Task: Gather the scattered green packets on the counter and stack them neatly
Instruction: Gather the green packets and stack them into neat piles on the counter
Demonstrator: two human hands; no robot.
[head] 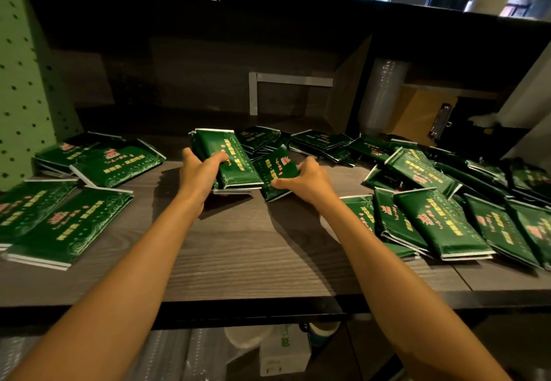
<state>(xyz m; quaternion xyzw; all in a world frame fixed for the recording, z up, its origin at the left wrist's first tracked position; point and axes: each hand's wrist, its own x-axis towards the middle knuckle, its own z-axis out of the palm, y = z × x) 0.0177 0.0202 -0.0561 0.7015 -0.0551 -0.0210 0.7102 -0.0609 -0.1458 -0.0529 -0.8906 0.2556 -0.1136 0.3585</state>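
Observation:
Green packets with yellow and pink print lie all over the wooden counter (238,246). My left hand (198,173) grips a small stack of packets (229,157) at mid-counter, thumb over the top one. My right hand (307,180) holds a single tilted packet (278,170) just right of that stack, its edge against the stack. A loose pile of packets (432,216) spreads across the right side. Several more packets (68,216) lie in overlapping groups on the left. Other packets (322,142) lie behind my hands.
A green pegboard panel (21,82) stands at the left end. Dark shelving and a cardboard divider (346,88) rise behind the counter, with a clipboard (429,112) at the back right. White items (283,348) sit on the lower shelf beneath the counter's front edge (238,309).

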